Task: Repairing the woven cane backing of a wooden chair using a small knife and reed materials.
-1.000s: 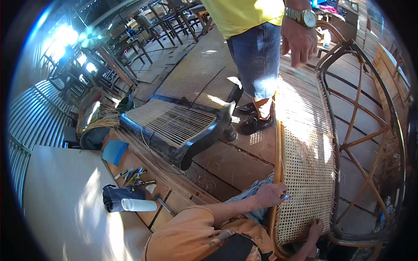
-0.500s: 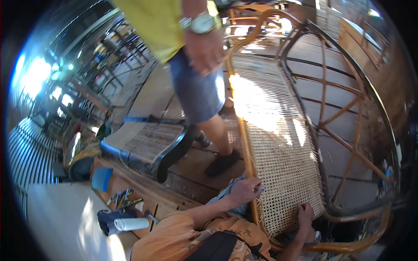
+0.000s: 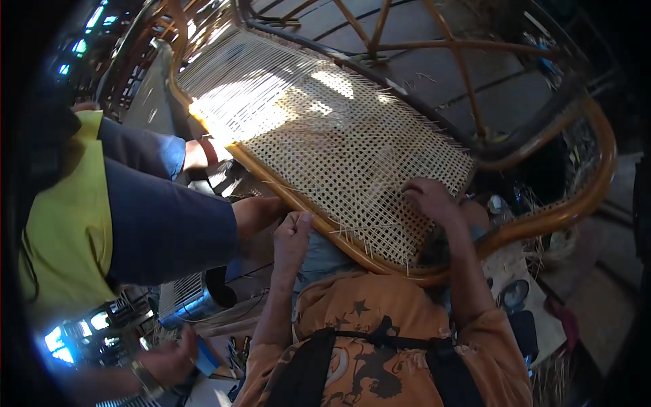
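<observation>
A long rattan chair frame with a partly woven cane seat panel (image 3: 339, 142) stretches in front of me. Open checked weave covers its near part, and mostly parallel strands show at the far end. Loose strand ends stick out along the near edge. My left hand (image 3: 292, 237) is closed in a pinch just outside the brown left rail (image 3: 319, 234); whatever it grips is too small to make out. My right hand (image 3: 434, 200) rests over the near right part of the weave, fingers bent and fingertips against the cane. Any strand between them is hidden.
Close on my left stands a person in a yellow top and dark blue shorts (image 3: 166, 224); their hand (image 3: 173, 356) hangs low at the left. The frame's curved arm (image 3: 569, 214) loops round at right. Tools (image 3: 237, 353) lie lower left, and cane scraps litter the floor at right.
My view has swung, so the seat now slants toward the upper left and the other person appears at left. My right hand has moved from the panel's near edge onto the weave.
</observation>
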